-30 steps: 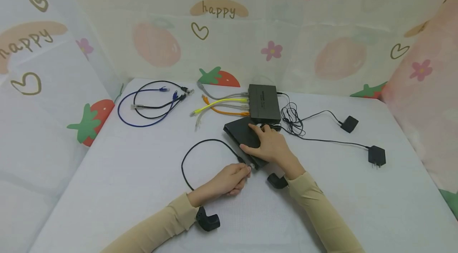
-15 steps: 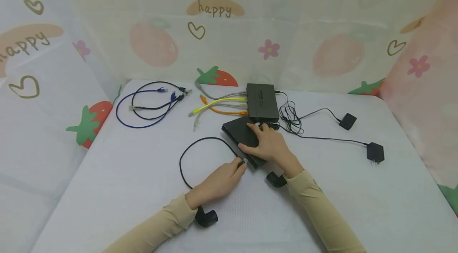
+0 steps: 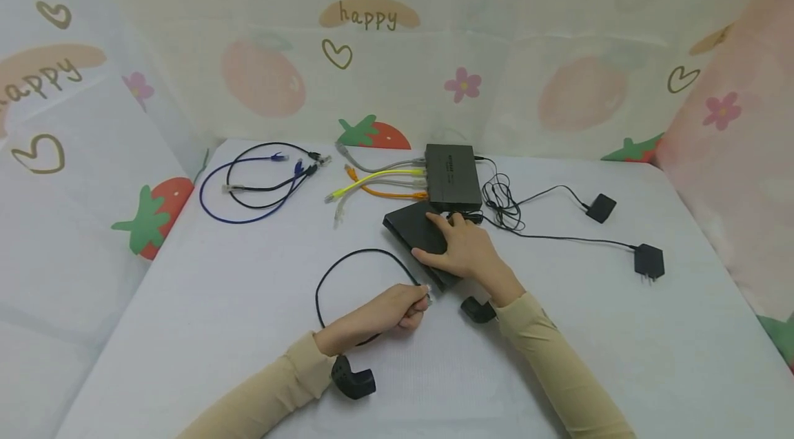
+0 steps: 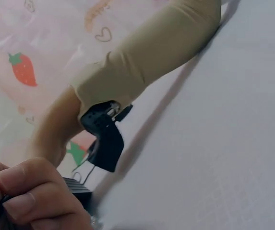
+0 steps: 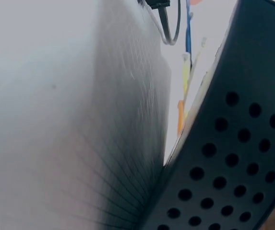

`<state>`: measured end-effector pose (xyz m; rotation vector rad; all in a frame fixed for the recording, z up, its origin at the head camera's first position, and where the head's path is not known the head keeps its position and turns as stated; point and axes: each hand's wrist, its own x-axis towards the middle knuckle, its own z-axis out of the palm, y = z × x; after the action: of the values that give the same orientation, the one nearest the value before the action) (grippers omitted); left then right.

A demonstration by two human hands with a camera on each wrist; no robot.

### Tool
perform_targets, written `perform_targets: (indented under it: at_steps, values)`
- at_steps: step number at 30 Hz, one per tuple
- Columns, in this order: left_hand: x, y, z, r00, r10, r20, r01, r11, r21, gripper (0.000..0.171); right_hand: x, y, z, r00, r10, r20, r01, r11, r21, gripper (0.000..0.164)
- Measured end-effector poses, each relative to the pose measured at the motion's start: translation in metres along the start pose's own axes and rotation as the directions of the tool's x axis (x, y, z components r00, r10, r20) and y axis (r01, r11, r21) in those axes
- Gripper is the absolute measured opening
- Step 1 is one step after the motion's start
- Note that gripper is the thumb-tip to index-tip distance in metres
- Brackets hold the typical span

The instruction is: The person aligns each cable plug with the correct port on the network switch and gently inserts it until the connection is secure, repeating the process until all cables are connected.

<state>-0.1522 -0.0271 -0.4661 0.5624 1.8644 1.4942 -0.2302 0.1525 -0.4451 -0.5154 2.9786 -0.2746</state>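
Pinching the black Ethernet cable (image 3: pixel 372 250) by its plug (image 3: pixel 431 297), just off the near corner of the perforated black box (image 3: pixel 417 229), the left hand (image 3: pixel 384 311) could let the plug slip or turn if the springy loop pulls; the box, gripped from above by the right hand (image 3: pixel 466 247), might skid should that hold slacken. White cloth (image 3: pixel 248 329) spreads beneath the box; behind the box sits the network switch (image 3: pixel 454 177), with a strawberry-printed backdrop (image 3: pixel 397 80) beyond

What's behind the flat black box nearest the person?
A dark grey rectangular box, with thin grey, yellow and orange cables plugged into one side. The person's right grip partly hides a bundled black cord there; what that grip covers can't be seen.
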Motion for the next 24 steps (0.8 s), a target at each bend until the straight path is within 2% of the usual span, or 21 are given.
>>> perform_targets:
  at_steps: [4, 9, 16, 24]
  values:
    - [0.006, -0.002, 0.007, 1.000, -0.013, 0.007, 0.013, 0.999, -0.051, 0.043, 0.000, 0.000, -0.002, 1.000, -0.007, -0.002, 0.007, 1.000, -0.003, 0.083]
    - [0.010, -0.003, 0.008, 0.999, -0.003, 0.036, 0.007, 0.995, -0.102, 0.045, -0.001, 0.000, -0.002, 1.000, -0.006, -0.005, 0.006, 1.000, -0.007, 0.083]
    - [0.014, -0.004, 0.006, 0.998, 0.014, 0.065, -0.006, 0.992, -0.124, 0.046, -0.001, -0.001, -0.001, 1.000, -0.008, -0.012, 0.008, 1.000, -0.007, 0.083]
    - [0.019, -0.004, 0.006, 0.998, -0.029, 0.055, 0.035, 0.993, -0.116, 0.040, -0.001, -0.002, -0.001, 1.000, -0.012, -0.009, 0.012, 1.000, -0.004, 0.084]
